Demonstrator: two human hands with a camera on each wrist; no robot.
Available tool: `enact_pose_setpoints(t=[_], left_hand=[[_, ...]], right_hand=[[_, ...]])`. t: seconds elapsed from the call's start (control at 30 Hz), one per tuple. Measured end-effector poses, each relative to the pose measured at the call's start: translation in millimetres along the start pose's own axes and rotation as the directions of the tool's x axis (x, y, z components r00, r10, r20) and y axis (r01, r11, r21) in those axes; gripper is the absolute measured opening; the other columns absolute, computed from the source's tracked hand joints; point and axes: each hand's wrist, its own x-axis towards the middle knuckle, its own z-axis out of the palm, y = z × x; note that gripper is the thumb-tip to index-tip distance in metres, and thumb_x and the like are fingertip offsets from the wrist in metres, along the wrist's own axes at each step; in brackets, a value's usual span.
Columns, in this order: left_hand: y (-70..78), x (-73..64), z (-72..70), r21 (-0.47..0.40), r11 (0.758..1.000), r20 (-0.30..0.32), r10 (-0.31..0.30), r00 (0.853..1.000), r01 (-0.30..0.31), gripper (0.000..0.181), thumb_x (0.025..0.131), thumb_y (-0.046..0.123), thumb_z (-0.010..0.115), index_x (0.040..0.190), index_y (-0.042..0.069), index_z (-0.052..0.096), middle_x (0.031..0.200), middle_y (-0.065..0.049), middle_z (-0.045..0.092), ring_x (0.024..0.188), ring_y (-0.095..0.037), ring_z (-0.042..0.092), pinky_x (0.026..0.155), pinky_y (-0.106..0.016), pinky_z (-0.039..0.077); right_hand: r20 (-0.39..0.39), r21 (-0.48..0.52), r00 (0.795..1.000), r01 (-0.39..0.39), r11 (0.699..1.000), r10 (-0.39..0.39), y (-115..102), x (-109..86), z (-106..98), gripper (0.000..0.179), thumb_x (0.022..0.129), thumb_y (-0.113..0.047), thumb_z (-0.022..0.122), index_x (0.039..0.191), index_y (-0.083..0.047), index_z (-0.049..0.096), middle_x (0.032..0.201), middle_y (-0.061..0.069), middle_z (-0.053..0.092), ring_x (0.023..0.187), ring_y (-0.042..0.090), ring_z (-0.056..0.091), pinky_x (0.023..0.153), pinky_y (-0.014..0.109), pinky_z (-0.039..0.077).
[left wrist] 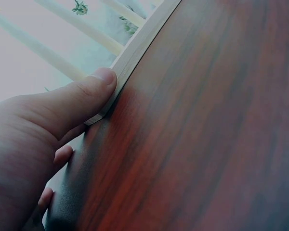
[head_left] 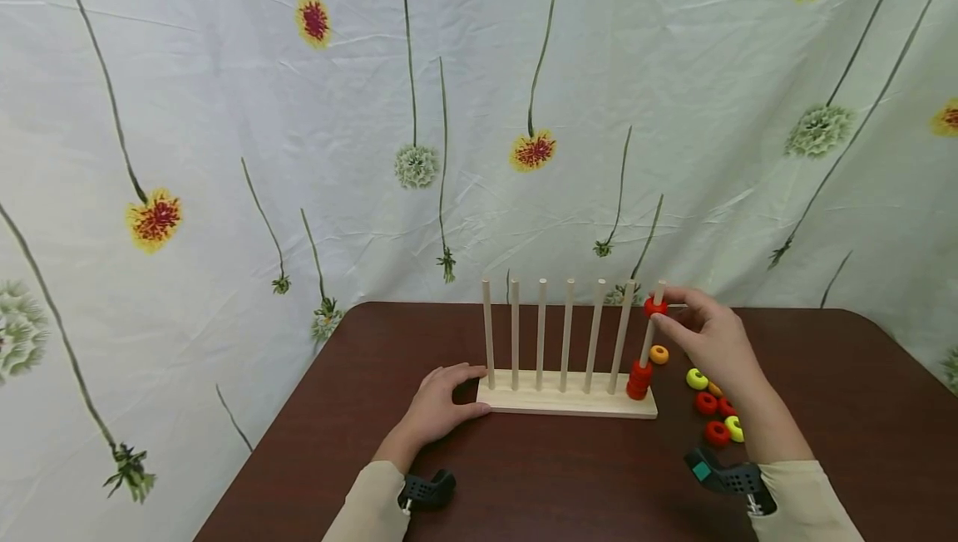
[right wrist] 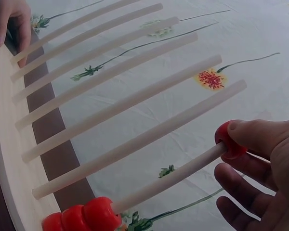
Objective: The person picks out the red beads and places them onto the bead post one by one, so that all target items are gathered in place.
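A wooden peg rack with several upright rods has a pale base board (head_left: 554,401) on the table. Between thumb and fingers, my right hand (head_left: 711,342) pinches a red bead (right wrist: 229,140), which encircles the upper part of the rightmost rod (right wrist: 173,178). Three red beads (right wrist: 86,216) are stacked at the foot of that same rod. My left hand (head_left: 437,405) grips the left end of the base board, its thumb (left wrist: 98,82) along the front edge and the other fingers behind.
Loose red, yellow and orange beads lie on the dark table (head_left: 584,475) right of the rack, among them a red bead (head_left: 717,433) and an orange bead (head_left: 659,354). A flower-printed white cloth (head_left: 479,110) hangs behind the table.
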Motion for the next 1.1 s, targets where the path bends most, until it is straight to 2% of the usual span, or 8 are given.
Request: enact_pose_setpoints(t=[0.17,0.3,0.6,0.83,1.1], left_hand=[[0.3,0.2,-0.1,-0.001,1.000,0.001,-0.005,1.000,0.005,0.056,0.084,0.040,0.080,0.135,0.022,0.064,0.142,-0.004,0.061,0.141,-0.031,0.047,0.120,-0.059,0.025],[0.5,0.4,-0.1,0.004,1.000,0.000,-0.003,1.000,0.003,0.056,0.084,0.040,0.080,0.135,0.022,0.064,0.141,-0.004,0.061,0.140,-0.031,0.048,0.120,-0.059,0.026],[1.7,0.4,-0.6,0.006,1.000,0.002,-0.004,1.000,0.004,0.056,0.084,0.039,0.080,0.135,0.021,0.064,0.141,-0.005,0.061,0.140,-0.032,0.048,0.120,-0.059,0.026],[2.8,0.5,-1.3,0.012,1.000,0.002,-0.002,1.000,0.002,0.055,0.084,0.039,0.080,0.134,0.021,0.064,0.141,-0.005,0.062,0.140,-0.031,0.048,0.120,-0.059,0.027],[2.6,0.6,-1.1,0.009,1.000,0.002,0.000,1.000,0.000,0.056,0.084,0.039,0.080,0.135,0.021,0.064,0.141,-0.004,0.062,0.140,-0.031,0.048,0.120,-0.058,0.026]], right_hand=[[0.043,-0.023,0.999,0.006,1.000,-0.005,3.0,0.8,1.2,0.043,0.097,-0.030,0.067,0.135,-0.009,0.060,0.114,0.016,0.068,0.085,0.016,0.059,0.060,0.026,0.050],[0.075,-0.045,0.997,0.013,0.999,-0.010,5.0,1.7,2.3,0.041,0.096,-0.027,0.069,0.131,-0.008,0.061,0.108,0.015,0.068,0.083,0.020,0.060,0.061,0.028,0.051],[0.128,-0.117,0.992,0.031,0.993,-0.016,10.0,2.6,6.5,0.035,0.093,-0.023,0.073,0.123,-0.008,0.067,0.109,0.013,0.067,0.082,0.020,0.058,0.066,0.030,0.050],[0.161,-0.119,0.987,0.044,0.992,-0.025,15.1,3.0,9.4,0.033,0.091,-0.020,0.074,0.122,-0.010,0.068,0.112,0.012,0.067,0.079,0.018,0.060,0.066,0.030,0.052],[0.201,-0.087,0.979,0.035,0.996,-0.016,21.3,4.6,12.6,0.031,0.090,-0.015,0.074,0.120,-0.007,0.067,0.102,0.011,0.069,0.078,0.020,0.064,0.066,0.029,0.055]])
